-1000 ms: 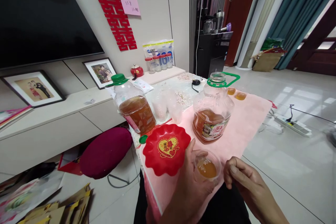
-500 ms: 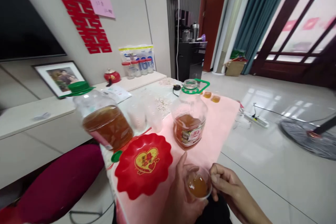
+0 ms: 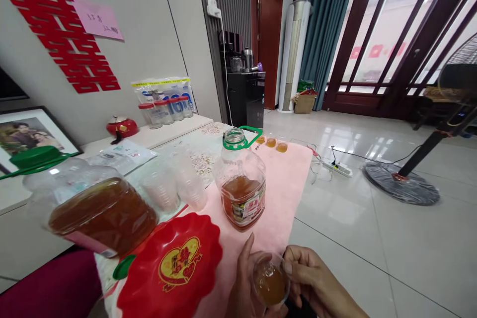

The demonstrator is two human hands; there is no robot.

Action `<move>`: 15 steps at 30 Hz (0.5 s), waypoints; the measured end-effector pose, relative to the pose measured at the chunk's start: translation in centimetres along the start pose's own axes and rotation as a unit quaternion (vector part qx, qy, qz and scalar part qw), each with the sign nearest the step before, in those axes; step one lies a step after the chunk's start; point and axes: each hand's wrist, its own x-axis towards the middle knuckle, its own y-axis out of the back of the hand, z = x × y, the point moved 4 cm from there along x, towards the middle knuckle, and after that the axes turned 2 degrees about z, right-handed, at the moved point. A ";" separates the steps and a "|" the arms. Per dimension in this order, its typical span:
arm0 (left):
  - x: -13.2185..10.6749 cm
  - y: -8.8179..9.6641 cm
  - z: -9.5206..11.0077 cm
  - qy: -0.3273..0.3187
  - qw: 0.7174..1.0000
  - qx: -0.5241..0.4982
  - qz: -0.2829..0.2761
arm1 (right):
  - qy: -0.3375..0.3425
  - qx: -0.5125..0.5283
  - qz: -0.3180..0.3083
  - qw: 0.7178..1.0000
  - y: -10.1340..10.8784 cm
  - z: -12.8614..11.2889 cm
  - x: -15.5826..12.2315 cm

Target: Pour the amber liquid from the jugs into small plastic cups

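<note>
Near the table's front edge, a small clear plastic cup (image 3: 270,261) with amber liquid in it sits in my left hand (image 3: 241,280). The fingers of that hand curl around its left side, and the thumb points up. My right hand (image 3: 316,274) is closed, its thumb and bent fingers pinching at the cup's right rim. Just beyond them stands an uncapped clear plastic jug (image 3: 243,203), partly filled with brown liquid, with a green handle ring at its neck. To the left lies a red scalloped plate (image 3: 207,232) with a gold heart design.
A green-capped jug (image 3: 100,213) of brown liquid is at the left, by a green cap (image 3: 123,267). Clear stacked cups (image 3: 192,189) stand behind the plate. Several filled cups (image 3: 271,142) line the pink cloth's (image 3: 283,179) far end. A fan base (image 3: 400,184) rests on the floor.
The view has turned right, so the table things appear further left and the fan shows more. Both hands stay at the cup, which appears tipped slightly more toward me.
</note>
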 end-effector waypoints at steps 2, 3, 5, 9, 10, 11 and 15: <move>0.2 -0.5 0.0 -0.014 1.000 -0.007 -0.006 | 0.004 0.004 0.006 1.000 0.3 -0.2 0.1; 0.4 -0.8 -0.1 -0.020 1.000 -0.013 -0.011 | 0.006 0.005 0.007 1.000 0.4 -0.3 0.1; 0.7 -1.1 -0.2 -0.025 0.999 -0.025 -0.016 | 0.012 0.005 0.013 1.000 0.8 -0.5 0.1; 1.3 -0.8 -0.4 -0.017 1.000 -0.011 -0.002 | 0.024 0.029 0.038 0.999 2.0 -1.6 0.4; 1.4 -0.6 -0.4 -0.012 1.000 0.005 0.004 | 0.033 0.036 0.047 0.998 2.4 -2.1 0.6; 1.4 -0.4 -0.4 -0.006 1.000 0.022 0.010 | 0.043 0.041 0.055 0.997 2.9 -2.6 0.9; 1.4 0.1 -0.4 0.010 0.998 0.061 0.019 | 0.094 0.049 0.087 0.991 5.5 -5.5 2.7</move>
